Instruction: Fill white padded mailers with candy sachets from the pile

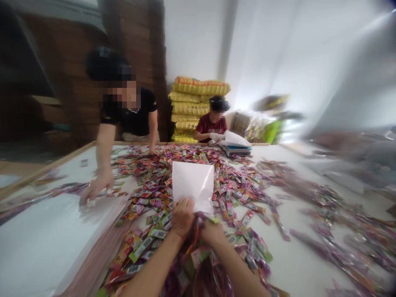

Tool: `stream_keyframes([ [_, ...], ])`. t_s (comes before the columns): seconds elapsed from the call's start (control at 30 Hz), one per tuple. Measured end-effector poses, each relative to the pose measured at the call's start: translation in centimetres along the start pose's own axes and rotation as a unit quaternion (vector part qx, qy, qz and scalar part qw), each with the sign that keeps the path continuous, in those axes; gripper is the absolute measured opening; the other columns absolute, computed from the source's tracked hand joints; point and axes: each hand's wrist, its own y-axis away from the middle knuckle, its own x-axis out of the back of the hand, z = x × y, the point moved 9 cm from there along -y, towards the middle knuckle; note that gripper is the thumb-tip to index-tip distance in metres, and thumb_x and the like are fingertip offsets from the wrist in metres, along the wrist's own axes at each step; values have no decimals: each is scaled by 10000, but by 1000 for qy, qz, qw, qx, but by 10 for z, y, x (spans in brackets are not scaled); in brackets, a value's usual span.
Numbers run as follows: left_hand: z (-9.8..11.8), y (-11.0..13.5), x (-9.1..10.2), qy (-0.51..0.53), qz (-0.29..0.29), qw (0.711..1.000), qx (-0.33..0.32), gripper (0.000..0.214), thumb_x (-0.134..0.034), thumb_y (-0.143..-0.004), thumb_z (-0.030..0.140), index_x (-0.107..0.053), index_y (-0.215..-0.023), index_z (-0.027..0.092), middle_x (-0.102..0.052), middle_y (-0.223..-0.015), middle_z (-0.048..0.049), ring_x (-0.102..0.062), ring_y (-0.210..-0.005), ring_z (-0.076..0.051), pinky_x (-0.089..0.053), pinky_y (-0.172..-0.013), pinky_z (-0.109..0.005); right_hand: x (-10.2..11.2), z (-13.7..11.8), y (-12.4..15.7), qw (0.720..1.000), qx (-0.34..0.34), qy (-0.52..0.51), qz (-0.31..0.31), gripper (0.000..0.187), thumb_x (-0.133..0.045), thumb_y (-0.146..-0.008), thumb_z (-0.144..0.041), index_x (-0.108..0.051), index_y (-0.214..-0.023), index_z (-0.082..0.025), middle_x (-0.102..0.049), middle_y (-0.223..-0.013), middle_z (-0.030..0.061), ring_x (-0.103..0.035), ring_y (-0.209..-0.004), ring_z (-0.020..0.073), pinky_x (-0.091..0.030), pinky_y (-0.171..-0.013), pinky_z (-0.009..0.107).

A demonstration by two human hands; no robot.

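A white plastic bag (193, 181) stands out from the middle of the packet pile, its far end raised toward the back of the table. My left hand (183, 214) is closed on the bag's near left edge. Just to its right, my right hand (213, 232) is low among small colourful packets (198, 229) at the bag's near end; its fingers are hidden and blurred. More packets (142, 247), green, purple, red and orange, lie heaped under both forearms and around the bag.
Across the table, a person in black (133, 119) reaches a hand (99, 185) over white plastic sheets (40, 239) at left. Another person (213, 123) with gloved hands sits behind a stack of bags (236, 150). Yellow sacks (188, 109) are piled behind. Packets (328, 214) also lie at right.
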Motion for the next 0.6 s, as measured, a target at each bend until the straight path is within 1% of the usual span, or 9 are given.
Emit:
stream_keyframes([
  [0.1, -3, 6, 2, 13, 23, 1000, 11, 215, -514, -864, 112, -634, -1031, 172, -648, -1023, -107, -555, -982, -276, -372, -877, -426, -2, 5, -9, 999, -21, -19, -19, 404, -479, -851, -440, -736, -1054, -204, -748, -1043, 138, -716, -946, 278, -546, -763, 328],
  [0.17, -16, 19, 7, 13, 51, 996, 66, 362, -488, -861, 93, -587, -1204, 152, -624, -1166, -141, -533, -1093, -288, -359, -938, -426, -2, 5, -11, 999, -32, -28, -27, 413, -511, -826, -488, -753, -985, -193, -751, -1003, 152, -721, -914, 293, -552, -737, 338],
  [0.2, -26, 26, 8, 10, 60, 993, 104, 384, -475, -866, 98, -568, -1237, 137, -616, -1188, -154, -527, -1111, -292, -360, -938, -422, 0, 1, -10, 999, -32, -26, -22, 422, -524, -818, -497, -752, -991, -187, -748, -1012, 161, -716, -931, 305, -553, -753, 352],
  [0.27, -39, 31, 5, 4, 48, 987, 150, 290, -463, -888, 140, -606, -1139, 126, -642, -1091, -152, -549, -1045, -294, -371, -888, -410, 2, -11, -7, 1000, -18, -3, -16, 432, -531, -824, -472, -736, -1066, -178, -732, -1067, 177, -698, -994, 326, -550, -812, 390],
  [0.3, -38, 27, 1, 5, 28, 990, 139, 223, -463, -901, 170, -629, -1046, 136, -656, -1000, -136, -565, -977, -288, -372, -860, -409, 2, -19, -5, 1000, -7, 14, -20, 425, -531, -833, -437, -723, -1105, -174, -724, -1090, 182, -690, -1016, 329, -547, -836, 405],
  [0.33, -32, 20, -3, 9, 3, 995, 103, 186, -465, -911, 192, -638, -966, 151, -659, -918, -116, -572, -913, -280, -369, -841, -411, 1, -26, -4, 999, 6, 30, -29, 412, -531, -839, -396, -714, -1130, -170, -720, -1099, 187, -688, -1021, 328, -547, -847, 415],
  [0.43, -2, -2, -11, 21, -54, 998, -35, 193, -457, -929, 191, -648, -902, 183, -659, -836, -78, -573, -848, -255, -364, -839, -414, -2, -37, -6, 996, 30, 48, -62, 367, -509, -865, -318, -718, -1124, -165, -715, -1112, 185, -687, -1015, 309, -550, -858, 422],
  [0.5, 13, -7, -7, 32, -59, 993, -98, 224, -441, -936, 156, -659, -953, 202, -673, -894, -68, -573, -899, -238, -364, -892, -408, -2, -36, -11, 996, 45, 40, -69, 347, -513, -883, -336, -721, -1115, -183, -706, -1151, 162, -672, -1050, 292, -538, -897, 412],
  [0.6, 26, 0, 6, 59, -22, 985, -162, 269, -439, -929, 118, -658, -1057, 208, -683, -970, -68, -566, -970, -223, -348, -993, -417, -6, -32, -21, 995, 71, 20, -71, 331, -585, -878, -354, -703, -1136, -185, -671, -1229, 139, -629, -1127, 283, -502, -972, 417],
])
